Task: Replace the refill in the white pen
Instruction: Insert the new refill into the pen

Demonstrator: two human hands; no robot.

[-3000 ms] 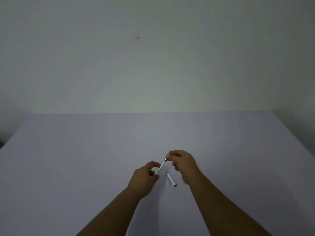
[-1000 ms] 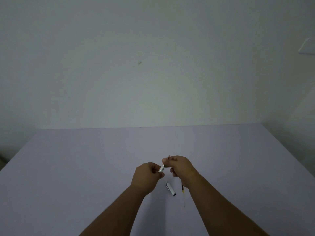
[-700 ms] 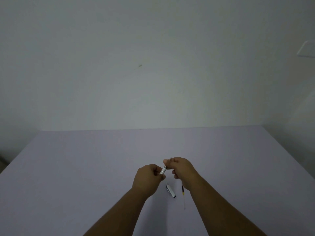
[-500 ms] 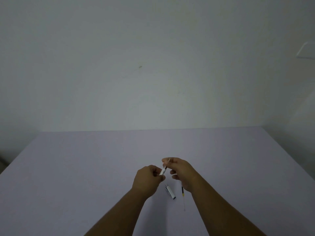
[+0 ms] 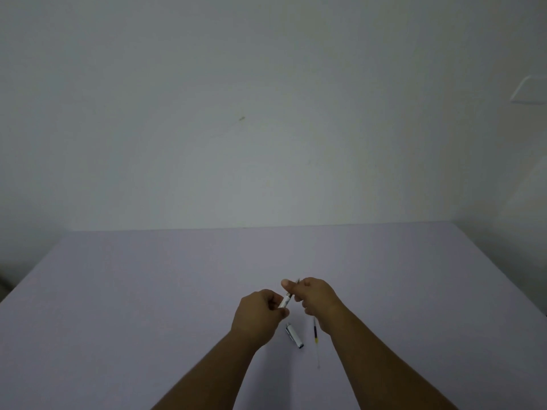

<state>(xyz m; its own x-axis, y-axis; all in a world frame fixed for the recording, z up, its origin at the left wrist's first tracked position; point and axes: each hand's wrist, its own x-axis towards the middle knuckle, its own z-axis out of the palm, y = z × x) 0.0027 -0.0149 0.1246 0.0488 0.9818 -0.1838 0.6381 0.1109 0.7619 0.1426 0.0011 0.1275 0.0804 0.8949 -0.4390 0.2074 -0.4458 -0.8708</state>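
Observation:
The white pen barrel (image 5: 285,302) is pinched in my left hand (image 5: 258,313), with only its upper end showing between my hands. My right hand (image 5: 314,297) grips the pen's dark tip section (image 5: 297,282) just above the barrel; its thumb lies across the top. The white pen cap (image 5: 294,336) with a silver clip lies on the table below my hands. A thin refill (image 5: 316,338) with a dark and yellow section lies right of the cap, partly hidden by my right wrist.
The pale lilac table (image 5: 148,291) reaches the white wall at the back. Its right edge slants down at the far right. A white wall switch plate (image 5: 529,90) is at the upper right.
My hands have stayed close together around the pen, with less of it showing between them than three seconds ago. The cap and the loose refill have not moved on the table.

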